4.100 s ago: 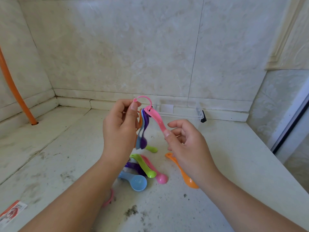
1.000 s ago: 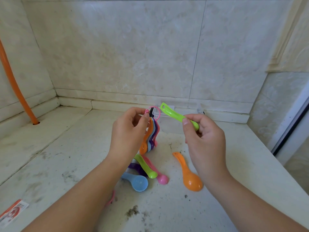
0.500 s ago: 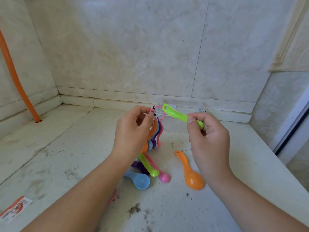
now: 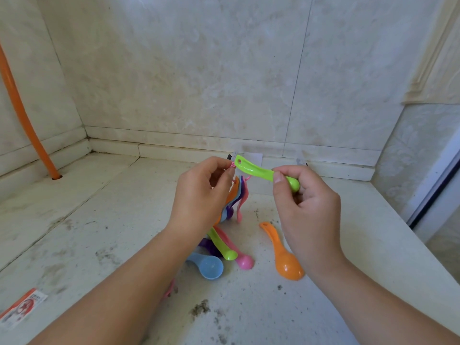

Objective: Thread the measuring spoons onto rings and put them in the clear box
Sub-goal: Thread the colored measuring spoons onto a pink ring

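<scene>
Your left hand [image 4: 199, 192] pinches the pink ring [image 4: 233, 165] at frame centre, threaded spoons [image 4: 236, 195] hanging below; your right hand [image 4: 306, 207] pinches the green spoon [image 4: 261, 171]; align its handle hole with the ring's open end; the clear box [image 4: 281, 158] sits just behind, against the wall.

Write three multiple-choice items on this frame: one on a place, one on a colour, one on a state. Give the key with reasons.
1. Where does the loose orange spoon lie?
A. on the floor below the right hand
B. in the clear box
C. on the ring

2. What colour is the spoon in the right hand?
A. blue
B. green
C. purple

3. The left hand:
A. lies flat on the floor
B. hangs idle
C. pinches the pink ring

Key: 1 A, it rests on the floor; 2 B, the green spoon is pinched there; 3 C, fingertips close on the ring.
</scene>
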A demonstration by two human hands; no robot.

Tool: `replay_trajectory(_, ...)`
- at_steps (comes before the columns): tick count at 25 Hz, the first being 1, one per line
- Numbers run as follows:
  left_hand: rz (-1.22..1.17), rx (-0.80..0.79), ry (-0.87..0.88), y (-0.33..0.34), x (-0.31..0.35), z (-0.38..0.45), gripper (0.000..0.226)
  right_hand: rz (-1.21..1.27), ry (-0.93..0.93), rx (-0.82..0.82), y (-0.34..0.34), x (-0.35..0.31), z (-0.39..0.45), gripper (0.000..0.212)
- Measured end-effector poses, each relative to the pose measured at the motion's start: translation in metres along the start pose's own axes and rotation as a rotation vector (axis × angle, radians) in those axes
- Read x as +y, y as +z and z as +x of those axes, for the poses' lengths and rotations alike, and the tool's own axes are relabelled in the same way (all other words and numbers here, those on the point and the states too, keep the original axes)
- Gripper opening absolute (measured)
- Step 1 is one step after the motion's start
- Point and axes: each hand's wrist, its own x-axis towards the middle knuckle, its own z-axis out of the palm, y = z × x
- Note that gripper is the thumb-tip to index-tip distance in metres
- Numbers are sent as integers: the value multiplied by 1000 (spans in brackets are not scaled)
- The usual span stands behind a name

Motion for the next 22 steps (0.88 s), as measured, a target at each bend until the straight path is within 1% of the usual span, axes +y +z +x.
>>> replay_trajectory(4,67,13,75,-1,-3,0,11,-83,-51,23,0,-1,0,11)
replay_trajectory(7,170,28,165,-1,-5,2,11,-260,-178,28,-1,-4,1,9)
replay_trajectory(10,182,33,178,-3,-9,4,11,-420,-301,11,0,-8,1,10)
replay_trajectory(13,225,31,214,-4,-10,3,12,-563,-351,30,1,-9,1,8)
replay_trajectory(14,237,26,224,-3,-9,2,12,-565,-335,34,1,-7,1,8)
replay_trajectory(16,196,26,208,-3,-7,2,11,-490,-234,28,0,-4,1,8)
replay_trajectory(20,66,60,104,-6,-8,4,11,-186,102,8,1,3,2,15)
replay_trajectory(22,-40,67,26,-8,-6,5,15,-71,216,-20,1,4,3,16)
